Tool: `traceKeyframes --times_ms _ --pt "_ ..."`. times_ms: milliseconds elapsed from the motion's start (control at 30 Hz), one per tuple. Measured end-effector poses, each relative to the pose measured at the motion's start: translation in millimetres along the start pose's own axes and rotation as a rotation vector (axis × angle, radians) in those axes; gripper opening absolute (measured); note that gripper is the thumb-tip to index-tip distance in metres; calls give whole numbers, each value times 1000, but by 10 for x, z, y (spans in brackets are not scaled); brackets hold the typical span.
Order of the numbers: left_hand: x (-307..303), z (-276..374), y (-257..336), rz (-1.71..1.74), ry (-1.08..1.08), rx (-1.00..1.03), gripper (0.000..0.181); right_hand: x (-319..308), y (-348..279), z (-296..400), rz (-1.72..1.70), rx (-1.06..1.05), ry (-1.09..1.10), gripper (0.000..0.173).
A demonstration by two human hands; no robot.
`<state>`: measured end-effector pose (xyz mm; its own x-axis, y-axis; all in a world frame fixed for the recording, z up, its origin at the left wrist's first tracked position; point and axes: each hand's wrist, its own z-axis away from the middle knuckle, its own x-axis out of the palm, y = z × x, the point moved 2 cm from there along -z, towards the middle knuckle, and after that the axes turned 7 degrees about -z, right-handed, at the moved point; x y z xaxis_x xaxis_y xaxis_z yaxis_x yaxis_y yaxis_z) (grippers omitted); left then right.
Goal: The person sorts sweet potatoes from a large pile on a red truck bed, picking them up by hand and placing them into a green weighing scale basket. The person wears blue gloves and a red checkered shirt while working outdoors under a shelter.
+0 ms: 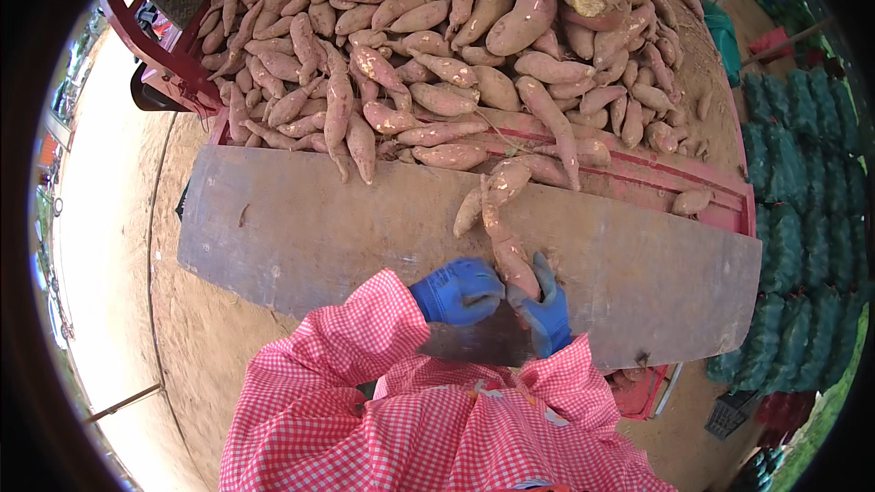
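My right hand (545, 307), in a blue glove, is closed around the near end of a long, curved sweet potato (507, 253), whose thin far end points away from me. Close beside it on the left is my left hand (463, 292), also gloved in blue, with its fingers curled; whether it holds anything cannot be made out. Both hands are over a flat metal sheet (287, 232). Another sweet potato (469, 213) lies on the sheet just beyond, partly under a patchy one (510, 181). A large heap of sweet potatoes (424, 82) rises behind the sheet's far edge.
A red metal frame (731, 208) borders the heap, with a small sweet potato (692, 202) on its ledge. Stacked green net sacks (786, 246) stand at the right. Below the sheet's near right edge is a red crate (639, 402). A red bar (137, 41) curves at the upper left.
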<state>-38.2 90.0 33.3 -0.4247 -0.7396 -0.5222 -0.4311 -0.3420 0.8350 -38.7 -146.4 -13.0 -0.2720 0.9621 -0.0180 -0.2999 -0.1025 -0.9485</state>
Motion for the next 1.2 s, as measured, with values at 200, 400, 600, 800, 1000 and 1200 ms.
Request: traceKeyframes --times_ms 200,400,600,800,1000,1200 --pt "-1792 13 -1534 -1261 357 -563 46 871 -342 -448 861 -290 -87 66" --pt "-2126 -596 -1926 -1112 -330 -1008 74 948 -133 -975 775 -398 -114 61" --pt "-2426 -605 -2383 -824 -492 -1007 66 621 -116 -1104 410 -119 -154 71" --pt "-1757 -413 -2987 -589 -239 -570 86 875 -740 -1138 397 -304 -125 67" --pt "-1699 -798 -2824 -555 -265 -417 94 1460 -545 -1554 1086 -219 -334 56" --pt "-1798 -727 -2910 -581 -393 -828 103 1229 -431 -1357 554 -128 -325 63"
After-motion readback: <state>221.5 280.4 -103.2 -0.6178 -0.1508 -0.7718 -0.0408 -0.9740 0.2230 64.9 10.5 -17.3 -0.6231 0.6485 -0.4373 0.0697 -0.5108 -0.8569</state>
